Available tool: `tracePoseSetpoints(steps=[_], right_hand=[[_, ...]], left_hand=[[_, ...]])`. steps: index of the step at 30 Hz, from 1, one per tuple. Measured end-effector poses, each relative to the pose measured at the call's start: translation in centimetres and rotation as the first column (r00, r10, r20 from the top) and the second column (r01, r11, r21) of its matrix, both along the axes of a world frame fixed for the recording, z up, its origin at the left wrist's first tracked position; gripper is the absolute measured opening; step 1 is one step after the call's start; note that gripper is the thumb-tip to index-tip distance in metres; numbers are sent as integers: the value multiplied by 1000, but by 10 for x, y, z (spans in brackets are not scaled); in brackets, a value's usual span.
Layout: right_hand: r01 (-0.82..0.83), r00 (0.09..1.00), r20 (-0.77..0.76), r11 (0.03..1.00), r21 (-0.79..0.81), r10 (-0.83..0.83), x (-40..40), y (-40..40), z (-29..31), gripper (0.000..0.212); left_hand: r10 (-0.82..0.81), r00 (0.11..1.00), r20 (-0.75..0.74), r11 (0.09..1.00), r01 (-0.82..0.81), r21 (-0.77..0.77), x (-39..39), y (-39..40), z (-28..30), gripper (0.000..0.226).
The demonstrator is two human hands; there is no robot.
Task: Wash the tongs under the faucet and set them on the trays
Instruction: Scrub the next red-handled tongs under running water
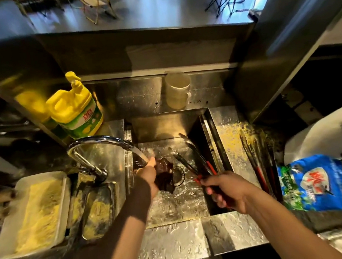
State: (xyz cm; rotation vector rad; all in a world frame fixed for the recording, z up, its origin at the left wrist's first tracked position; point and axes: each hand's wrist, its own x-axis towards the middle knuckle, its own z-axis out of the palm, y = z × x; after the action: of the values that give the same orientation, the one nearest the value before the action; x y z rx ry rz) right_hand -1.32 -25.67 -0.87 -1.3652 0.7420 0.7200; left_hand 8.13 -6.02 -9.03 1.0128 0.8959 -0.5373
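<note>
Right hand (227, 191) pinches tongs (192, 158) over sink (174, 209); left hand (149, 173) clutches cloth (165, 172) under faucet (95, 143); washing unfinished, trays (44, 178) waiting.

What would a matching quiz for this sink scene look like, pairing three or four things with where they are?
Things:
1. Yellow dish soap jug with pump
2. Red-handled metal tongs
3. Dark scrubbing cloth
4. Blue printed plastic bag

Places:
A. Gripped by the right hand, tips over the sink basin
B. On the counter right of the sink
C. On the ledge behind the curved chrome faucet
D. Held by the left hand near the running water

Pairs: 1-C, 2-A, 3-D, 4-B
</note>
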Motion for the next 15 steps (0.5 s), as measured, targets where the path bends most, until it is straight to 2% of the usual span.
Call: tracePoseSetpoints(steps=[2,3,4,5,6,8,9,10,12,13,15], right_hand=[[1,999,37,999,-39,1,0,3,0,16],[-15,997,73,993,-116,24,0,6,0,13],[-52,989,122,967,-250,85,1,8,0,15],[-98,969,163,897,-430,184,1,11,0,19],[-150,935,164,768,-623,316,1,13,0,22],[-205,852,37,397,-895,522,-1,16,2,25],[-198,829,-25,251,-947,558,-2,16,3,30],[-172,820,-38,183,-968,571,-4,15,3,35],[-117,828,10,190,-975,560,-10,6,7,38],[-99,845,56,258,-961,532,-14,-2,12,35],[-73,885,157,463,-883,438,-19,-19,18,23]], left_hand=[[-49,999,-3,999,49,-10,-7,0,1,19],[-84,996,-4,996,84,-2,-10,-1,0,18],[-121,993,-4,993,121,16,-13,-2,-1,17],[-158,987,-6,987,158,40,-16,-3,-2,15],[-191,982,-4,980,190,65,-19,-5,-4,12],[-243,970,11,966,240,100,-23,-8,-6,12],[-266,964,22,959,262,111,-25,-11,-7,15],[-280,959,37,954,274,122,-27,-13,-7,15],[-307,950,60,942,294,159,-30,-26,-3,16],[-315,946,76,937,297,184,-31,-36,-1,17],[-324,939,118,932,295,211,-33,-54,7,16]])
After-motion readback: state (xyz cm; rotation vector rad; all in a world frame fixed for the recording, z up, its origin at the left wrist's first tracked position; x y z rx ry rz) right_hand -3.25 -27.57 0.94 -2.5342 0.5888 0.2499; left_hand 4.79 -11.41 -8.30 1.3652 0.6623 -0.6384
